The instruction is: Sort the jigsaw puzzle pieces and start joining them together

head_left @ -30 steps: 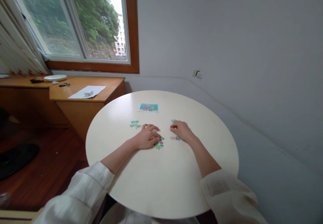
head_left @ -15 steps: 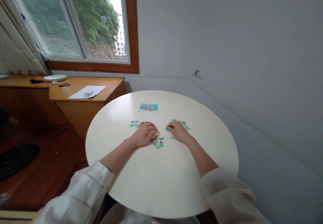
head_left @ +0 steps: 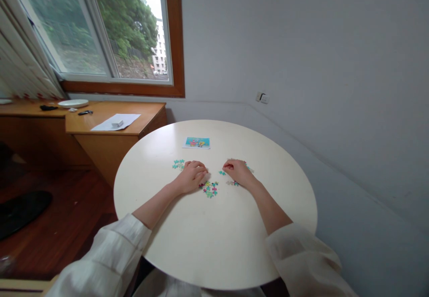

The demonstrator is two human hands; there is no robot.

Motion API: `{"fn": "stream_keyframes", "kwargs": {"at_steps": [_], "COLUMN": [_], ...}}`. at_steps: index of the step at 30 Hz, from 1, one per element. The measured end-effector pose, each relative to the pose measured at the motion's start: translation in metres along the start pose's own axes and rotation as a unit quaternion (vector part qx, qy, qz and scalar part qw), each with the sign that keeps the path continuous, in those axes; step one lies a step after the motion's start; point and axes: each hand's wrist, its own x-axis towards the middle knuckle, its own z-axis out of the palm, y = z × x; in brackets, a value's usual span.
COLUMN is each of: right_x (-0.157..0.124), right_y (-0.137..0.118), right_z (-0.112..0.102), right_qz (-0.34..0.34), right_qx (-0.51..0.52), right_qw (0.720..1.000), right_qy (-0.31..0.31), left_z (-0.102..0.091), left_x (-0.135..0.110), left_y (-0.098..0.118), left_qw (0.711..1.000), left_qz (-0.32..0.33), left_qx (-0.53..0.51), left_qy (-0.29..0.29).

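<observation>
Both hands are over the round surface; call its far edge twelve o'clock. The left hand is bent and loose, palm down. I can't tell if it grasps anything under there. The right hand has its thumb and finger close together, as if for a little pinch, but I can't tell if something is in it. One blue-green piece is by its fingertips, at nine o'clock from that hand.

Puzzle bits sit in little groups, maybe so each bit is easy to see and reach. Mixed bright pieces lie near the middle, at four o'clock from the left hand. Green pieces are at ten o'clock from it. More pieces peek out at one o'clock from the right hand, and pale pieces lie at seven. The picture card is near twelve o'clock on the surface, perhaps put there so no arm covers it.

The hands get in the way and hide some bits. Far off at ten o'clock, a brown wooden surface has a white plate and some paper with a small box on top.
</observation>
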Motion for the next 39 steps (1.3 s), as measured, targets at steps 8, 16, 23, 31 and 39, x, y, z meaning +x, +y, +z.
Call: {"fn": "stream_keyframes", "kwargs": {"at_steps": [8, 16, 23, 31, 39], "right_x": [-0.001, -0.001, 0.002, -0.005, -0.008], "right_y": [0.001, -0.01, -0.002, 0.012, 0.007], "right_z": [0.002, 0.016, 0.006, -0.02, -0.026], "right_qz": [-0.004, -0.084, -0.034, 0.016, -0.019], "right_qx": [0.009, 0.041, 0.027, 0.065, 0.059], "right_qw": [0.998, 0.995, 0.999, 0.995, 0.98], "right_qy": [-0.069, -0.039, 0.008, -0.068, -0.189], "left_z": [-0.002, -0.004, -0.01, -0.008, -0.008], "left_x": [0.002, 0.003, 0.001, -0.001, -0.001], "left_y": [-0.001, 0.009, 0.016, 0.006, -0.003], "left_qw": [1.0, 0.995, 0.991, 0.987, 0.958], "left_qz": [0.002, 0.054, 0.04, -0.058, -0.165], "left_qx": [-0.022, -0.024, -0.002, 0.13, 0.232], "left_qy": [-0.004, -0.077, -0.127, -0.07, -0.022]}}
